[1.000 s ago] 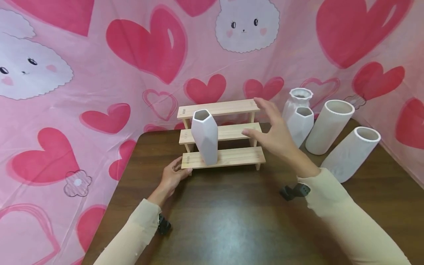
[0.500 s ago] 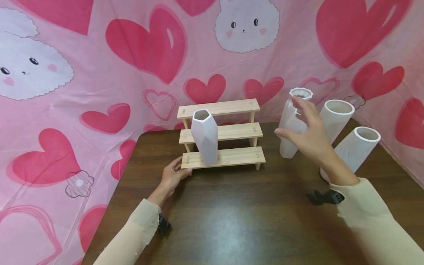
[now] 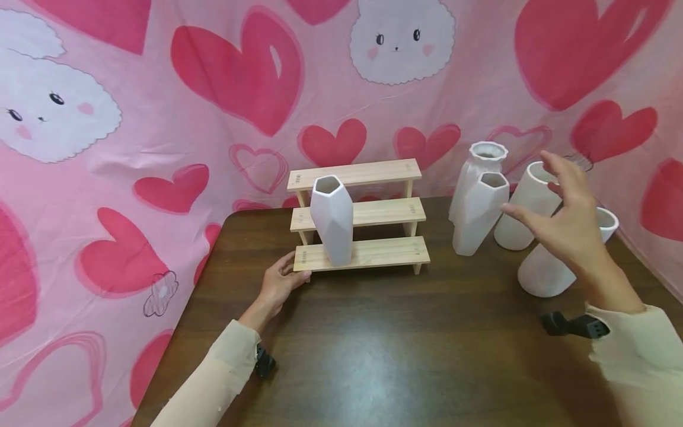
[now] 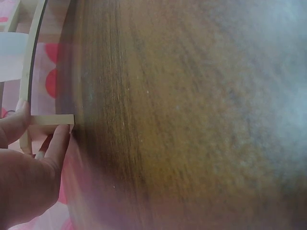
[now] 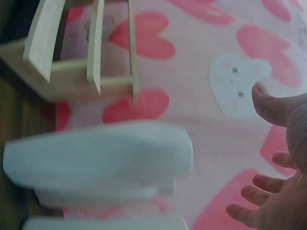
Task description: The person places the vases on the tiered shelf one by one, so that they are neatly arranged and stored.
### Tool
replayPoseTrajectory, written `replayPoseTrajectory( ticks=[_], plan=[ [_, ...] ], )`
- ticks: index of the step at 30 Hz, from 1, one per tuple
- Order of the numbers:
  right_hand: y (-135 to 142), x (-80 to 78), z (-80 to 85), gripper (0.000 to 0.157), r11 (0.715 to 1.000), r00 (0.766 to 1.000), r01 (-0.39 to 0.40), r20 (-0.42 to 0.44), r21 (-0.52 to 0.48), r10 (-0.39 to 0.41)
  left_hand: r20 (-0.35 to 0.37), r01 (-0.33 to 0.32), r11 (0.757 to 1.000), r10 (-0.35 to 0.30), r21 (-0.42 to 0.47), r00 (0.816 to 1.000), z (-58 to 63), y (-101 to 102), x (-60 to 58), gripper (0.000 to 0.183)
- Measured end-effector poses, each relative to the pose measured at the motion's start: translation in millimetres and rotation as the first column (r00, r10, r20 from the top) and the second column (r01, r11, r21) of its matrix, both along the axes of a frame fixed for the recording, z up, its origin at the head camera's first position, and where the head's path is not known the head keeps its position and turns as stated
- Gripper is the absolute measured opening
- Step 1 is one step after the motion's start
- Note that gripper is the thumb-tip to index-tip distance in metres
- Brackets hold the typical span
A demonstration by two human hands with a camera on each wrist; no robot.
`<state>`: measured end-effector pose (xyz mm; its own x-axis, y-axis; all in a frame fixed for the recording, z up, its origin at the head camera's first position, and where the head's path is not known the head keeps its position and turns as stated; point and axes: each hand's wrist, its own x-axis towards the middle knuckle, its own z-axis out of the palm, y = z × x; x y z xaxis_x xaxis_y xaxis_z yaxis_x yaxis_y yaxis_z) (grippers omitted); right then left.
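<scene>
A three-tier wooden display stand (image 3: 392, 251) stands at the table's back. On its lowest step, toward the left, is a white faceted vase (image 3: 336, 228). My left hand (image 3: 277, 287) holds the left end of that step; in the left wrist view the thumb (image 4: 17, 120) lies on the board's edge and fingers touch the leg. My right hand (image 3: 568, 225) hovers with spread fingers in front of the white vases at the right, holding nothing. It partly hides a round-mouthed cylindrical vase (image 3: 520, 222) and another white vase (image 3: 543, 274).
Left of these stand a second faceted vase (image 3: 480, 219) and, behind it, a vase with a scalloped rim (image 3: 488, 152). The brown table (image 3: 368, 344) extends forward. A pink heart-patterned cloth (image 3: 341, 77) hangs behind.
My right hand has moved right, away from the stand and past the faceted vase, toward the rightmost vases. The left hand keeps its place on the stand.
</scene>
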<state>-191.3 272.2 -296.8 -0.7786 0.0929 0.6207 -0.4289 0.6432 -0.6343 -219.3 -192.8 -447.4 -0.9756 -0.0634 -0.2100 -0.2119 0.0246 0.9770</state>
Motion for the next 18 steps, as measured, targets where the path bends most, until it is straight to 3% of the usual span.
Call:
replayPoseTrajectory(
  ticks=[7,14,18],
  plan=[
    [51,7.7,1.7,0.088,0.981,0.974,0.161,0.144,0.108,-0.176,0.013,0.003,1.0,-0.003,0.013,1.0,-0.8,1,0.0,0.069],
    [87,12.5,-9.0,0.094,0.98,0.91,0.083,0.388,0.181,-0.149,0.003,-0.008,1.0,0.008,0.024,1.0,-0.9,0,0.1,0.069],
    [98,13.5,-22.7,0.094,0.98,0.88,0.05,0.456,0.19,-0.133,0.006,-0.01,1.0,0.009,0.027,1.0,-0.5,1,0.3,0.069]
  ],
)
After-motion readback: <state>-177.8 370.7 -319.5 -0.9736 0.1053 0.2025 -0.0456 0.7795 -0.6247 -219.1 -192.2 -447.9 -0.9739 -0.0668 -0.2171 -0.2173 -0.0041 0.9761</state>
